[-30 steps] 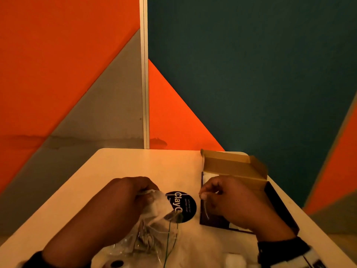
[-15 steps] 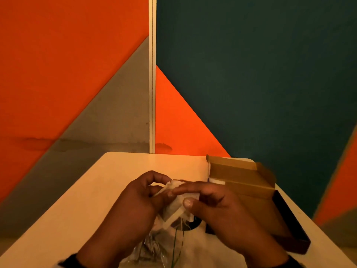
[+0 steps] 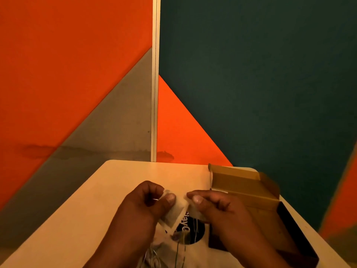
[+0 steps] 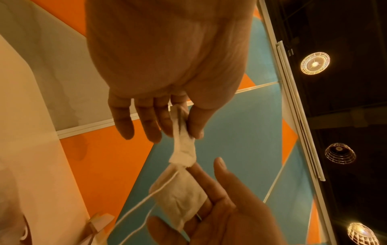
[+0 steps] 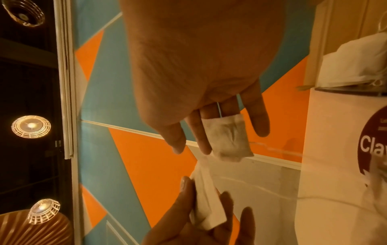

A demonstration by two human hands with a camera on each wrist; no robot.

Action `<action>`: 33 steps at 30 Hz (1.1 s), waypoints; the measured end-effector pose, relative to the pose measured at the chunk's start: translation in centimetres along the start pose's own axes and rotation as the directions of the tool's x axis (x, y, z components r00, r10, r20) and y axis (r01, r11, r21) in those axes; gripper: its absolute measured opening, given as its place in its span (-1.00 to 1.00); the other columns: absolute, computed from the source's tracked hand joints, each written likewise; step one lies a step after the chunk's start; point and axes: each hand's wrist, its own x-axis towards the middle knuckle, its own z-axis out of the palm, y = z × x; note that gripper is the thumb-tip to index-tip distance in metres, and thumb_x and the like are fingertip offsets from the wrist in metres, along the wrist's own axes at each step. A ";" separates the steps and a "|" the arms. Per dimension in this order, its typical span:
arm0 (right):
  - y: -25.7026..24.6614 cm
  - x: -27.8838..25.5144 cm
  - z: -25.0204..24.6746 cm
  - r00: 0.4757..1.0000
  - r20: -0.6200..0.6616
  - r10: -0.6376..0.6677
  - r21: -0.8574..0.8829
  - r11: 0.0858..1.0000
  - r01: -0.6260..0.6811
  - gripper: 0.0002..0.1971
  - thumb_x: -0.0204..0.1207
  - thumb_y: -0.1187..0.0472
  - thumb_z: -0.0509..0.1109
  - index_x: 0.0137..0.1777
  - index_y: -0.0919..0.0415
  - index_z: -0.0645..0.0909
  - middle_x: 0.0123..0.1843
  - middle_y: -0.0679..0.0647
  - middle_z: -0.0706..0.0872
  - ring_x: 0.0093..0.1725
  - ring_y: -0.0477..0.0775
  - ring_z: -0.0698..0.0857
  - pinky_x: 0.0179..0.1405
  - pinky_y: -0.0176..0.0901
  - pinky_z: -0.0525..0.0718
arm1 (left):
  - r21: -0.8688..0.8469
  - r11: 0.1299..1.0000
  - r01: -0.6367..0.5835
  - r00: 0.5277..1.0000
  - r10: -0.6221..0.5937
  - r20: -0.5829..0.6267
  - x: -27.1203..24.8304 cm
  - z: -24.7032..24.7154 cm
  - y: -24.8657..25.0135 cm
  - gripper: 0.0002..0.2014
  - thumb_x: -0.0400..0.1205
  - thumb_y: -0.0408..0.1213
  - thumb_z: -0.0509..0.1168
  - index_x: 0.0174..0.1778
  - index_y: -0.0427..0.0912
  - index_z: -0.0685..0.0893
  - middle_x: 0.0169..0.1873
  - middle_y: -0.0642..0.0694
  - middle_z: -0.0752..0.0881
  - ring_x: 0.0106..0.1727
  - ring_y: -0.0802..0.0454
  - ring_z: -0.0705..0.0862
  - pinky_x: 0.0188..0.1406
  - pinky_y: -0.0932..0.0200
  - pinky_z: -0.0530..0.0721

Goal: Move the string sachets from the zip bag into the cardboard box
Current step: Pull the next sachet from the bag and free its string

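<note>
Above the table [image 3: 119, 190] each hand – left [image 3: 143, 207], right [image 3: 218, 207] – pinches one sachet [image 3: 174, 213] beside the box [image 3: 249, 188] – light, soft paper, best held by a corner

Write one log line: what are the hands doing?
left hand: pinches sachet | right hand: pinches second sachet | cardboard box: open

The zip bag [image 3: 164, 254] is cut off by the head view's bottom edge.
</note>
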 end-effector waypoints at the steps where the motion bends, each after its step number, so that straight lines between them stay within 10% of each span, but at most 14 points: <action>1: 0.1 0.0 -0.1 1.000 0.022 0.003 -0.037 0.999 -0.002 -0.72 0.31 -0.25 0.46 -0.01 -0.32 0.84 -0.01 -0.31 0.86 0.05 -0.24 0.81 0.23 -0.01 0.77 | -0.001 1.000 -0.004 1.000 0.004 0.000 0.0 -0.1 0.1 -0.91 0.55 -0.30 0.48 -0.18 -0.24 0.73 -0.40 -0.08 0.80 -0.42 0.14 0.72 -0.29 0.17 0.66; 4: -0.5 -0.3 0.2 0.988 0.140 0.066 -0.105 0.993 -0.052 -0.80 0.50 -0.10 0.51 0.11 -0.30 0.80 0.03 -0.20 0.87 0.03 -0.11 0.84 -0.11 -0.25 0.78 | 0.004 1.000 -0.001 1.000 0.001 0.031 -0.2 0.1 0.3 -0.93 0.53 -0.33 0.51 -0.19 -0.18 0.74 -0.36 -0.09 0.82 -0.35 0.07 0.77 -0.26 0.15 0.66; 7: -0.7 -0.5 0.7 0.969 0.219 0.114 -0.100 0.991 -0.094 -0.83 0.61 0.04 0.47 0.14 -0.15 0.82 0.00 -0.06 0.89 0.00 -0.04 0.87 -0.04 -0.18 0.83 | 0.009 1.000 0.007 0.998 -0.008 0.057 -0.3 0.2 0.2 -0.90 0.48 -0.37 0.54 -0.20 -0.11 0.77 -0.33 -0.12 0.84 -0.30 0.00 0.80 -0.25 0.12 0.66; 13: -1.0 -0.5 0.1 0.971 0.162 0.175 -0.078 0.983 -0.164 -0.95 0.47 0.16 0.60 -0.13 0.10 0.84 -0.29 -0.01 0.85 -0.48 -0.25 0.73 -0.51 -0.48 0.58 | 0.017 0.999 -0.035 0.997 0.034 0.076 -0.1 0.0 -0.2 -0.80 0.45 -0.41 0.56 -0.35 0.02 0.83 -0.33 -0.11 0.83 -0.22 -0.06 0.79 -0.05 -0.04 0.75; 22: -1.2 -0.4 -1.0 0.975 0.150 0.166 -0.154 0.978 -0.143 -0.65 0.06 -0.11 0.62 -0.24 0.09 0.80 -0.23 -0.09 0.87 -0.25 -0.14 0.84 -0.25 -0.32 0.73 | 0.074 0.994 -0.077 0.987 0.066 0.148 0.1 -0.9 0.1 -0.80 0.54 -0.40 0.50 -0.17 0.04 0.89 -0.16 0.04 0.88 -0.11 0.19 0.82 -0.08 0.25 0.70; 26: -0.7 -0.3 -1.5 0.988 0.116 0.101 -0.190 0.979 -0.078 -0.60 0.04 -0.28 0.56 -0.18 -0.09 0.82 -0.14 -0.08 0.88 -0.02 0.12 0.83 0.08 0.13 0.82 | 0.122 0.984 -0.126 0.986 0.110 0.129 0.2 -2.0 0.8 -0.80 0.57 -0.37 0.47 -0.23 0.05 0.88 -0.16 0.14 0.87 -0.14 0.27 0.80 -0.09 0.27 0.63; 33: -0.5 -0.7 0.2 0.957 0.280 0.081 -0.155 0.987 -0.039 -0.80 0.54 -0.11 0.48 0.03 -0.08 0.85 -0.01 0.09 0.88 0.04 0.11 0.83 0.21 0.27 0.76 | 0.330 0.909 -0.254 0.939 0.150 0.310 -0.8 -0.9 1.2 -0.77 0.56 -0.25 0.51 -0.20 0.28 0.80 -0.23 0.14 0.84 -0.12 0.20 0.80 -0.01 0.12 0.75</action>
